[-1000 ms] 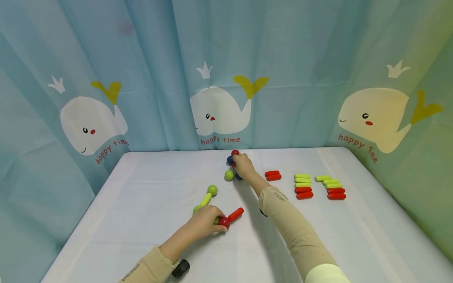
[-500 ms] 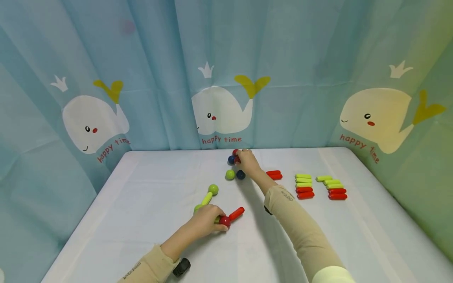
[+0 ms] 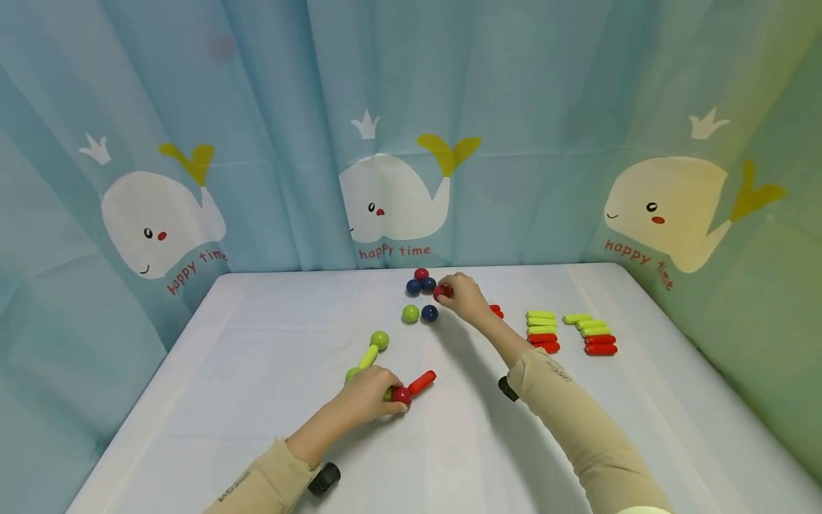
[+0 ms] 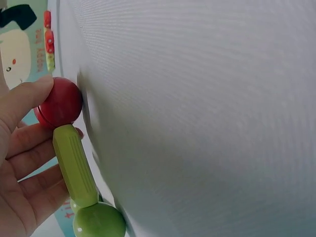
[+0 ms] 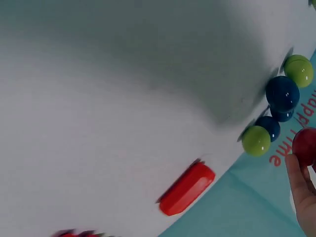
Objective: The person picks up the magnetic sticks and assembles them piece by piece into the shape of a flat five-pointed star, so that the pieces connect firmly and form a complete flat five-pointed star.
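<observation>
My left hand (image 3: pixel 369 395) pinches a red ball (image 4: pixel 61 102) between thumb and fingers. A yellow-green stick (image 4: pixel 75 165) joins that ball to a green ball (image 4: pixel 100 220). Further along the same chain, another stick (image 3: pixel 369 355) leads to a green ball (image 3: pixel 380 340), and a red stick (image 3: pixel 422 383) juts out from the held ball. At the back of the table my right hand (image 3: pixel 467 298) pinches a second red ball (image 3: pixel 439 293) in its fingertips. Just left of it lie blue balls (image 3: pixel 414 287), a red ball (image 3: pixel 420 274) and a green ball (image 3: pixel 410 313).
To the right, yellow-green sticks (image 3: pixel 541 322) and red sticks (image 3: pixel 601 350) lie in two stacked groups. Another red stick (image 5: pixel 186 189) is partly hidden behind the right wrist in the head view. A curtain with whale prints (image 3: pixel 398 196) closes off the white table's (image 3: pixel 257 343) back.
The right hand has drawn a red ball rightward, away from the group at the back, uncovering the blue balls there. The left hand stays in place on its red ball.
</observation>
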The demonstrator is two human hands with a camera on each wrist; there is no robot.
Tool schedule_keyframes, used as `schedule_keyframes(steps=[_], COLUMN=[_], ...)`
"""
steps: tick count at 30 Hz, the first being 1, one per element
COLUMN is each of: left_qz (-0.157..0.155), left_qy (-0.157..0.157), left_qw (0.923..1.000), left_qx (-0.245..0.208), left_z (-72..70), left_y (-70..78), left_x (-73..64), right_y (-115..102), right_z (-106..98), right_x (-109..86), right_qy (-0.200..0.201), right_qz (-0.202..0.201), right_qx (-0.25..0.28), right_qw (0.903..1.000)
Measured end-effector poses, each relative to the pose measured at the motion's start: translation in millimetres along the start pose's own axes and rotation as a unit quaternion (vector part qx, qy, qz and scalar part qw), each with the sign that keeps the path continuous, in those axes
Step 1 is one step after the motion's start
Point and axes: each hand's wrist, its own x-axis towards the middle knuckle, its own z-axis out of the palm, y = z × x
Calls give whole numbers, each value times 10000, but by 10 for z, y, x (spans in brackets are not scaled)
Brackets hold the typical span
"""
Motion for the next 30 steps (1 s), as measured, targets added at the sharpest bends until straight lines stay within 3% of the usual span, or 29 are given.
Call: schedule_keyframes(steps=[8, 13, 17, 25, 28, 30], left_qz=[-43, 11, 108, 308, 310, 324], left_qy=[-126, -116, -84, -18, -30, -27], left_qw=[9999, 9999, 9999, 9995, 9995, 9994], left_qx=[99, 38, 9, -70, -66, -77], left_z=[-18, -42, -41, -36, -45, -47], left_y=[23, 30, 9, -24, -19, -16], left_x=[12, -5, -21, -32, -35, -38], right_y=[70, 42, 1, 87, 72, -26], right_z=[-82, -78, -67, -21, -12, -60], right_x=[-316, -495, -609, -755, -795, -834], right_qy=[-254, -385, -795, -1958, -2291, -2522], right_qz=[159, 162, 212, -279, -289, -80], right_qx=[620, 621, 687, 1313, 1435, 1437], right_qw=[9976, 9972, 9942, 9714, 9623, 9569])
